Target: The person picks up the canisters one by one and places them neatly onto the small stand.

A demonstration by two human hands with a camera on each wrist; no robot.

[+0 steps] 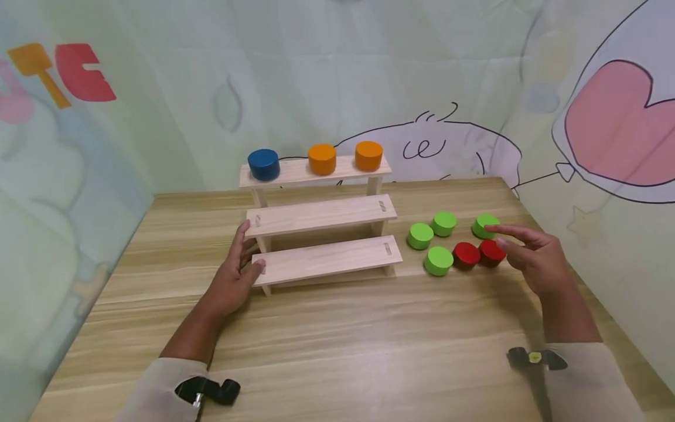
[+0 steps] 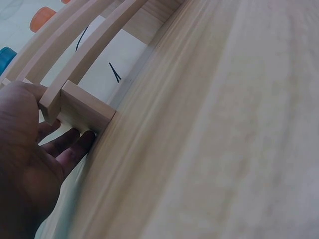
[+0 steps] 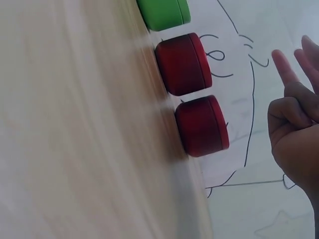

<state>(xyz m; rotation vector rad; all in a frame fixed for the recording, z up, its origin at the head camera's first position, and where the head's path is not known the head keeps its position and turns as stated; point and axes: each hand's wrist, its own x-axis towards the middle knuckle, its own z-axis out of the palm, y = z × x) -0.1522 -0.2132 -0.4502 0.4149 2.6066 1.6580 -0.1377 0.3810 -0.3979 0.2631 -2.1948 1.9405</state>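
A three-step wooden stand (image 1: pixel 321 214) stands on the table, and my left hand (image 1: pixel 232 281) grips its left end. The thumb lies on the lowest step while the fingers reach round the side; in the left wrist view, fingertips (image 2: pixel 88 137) are by the end support. My right hand (image 1: pixel 543 258) hovers at the right with its index finger extended, apart from the red cylinders in the right wrist view, holding nothing. Below it are a near red cylinder (image 3: pixel 202 126) and a second red cylinder (image 3: pixel 183 64). A green cylinder (image 1: pixel 484 226) sits just behind, overlapped by the index finger.
On the top step are a blue cylinder (image 1: pixel 264 164) at the left and two orange cylinders, one in the middle (image 1: pixel 322 159) and one at the right (image 1: pixel 368 156). More green cylinders (image 1: pixel 438 261) stand right of the stand. A printed curtain (image 1: pixel 295 76) hangs behind the table.
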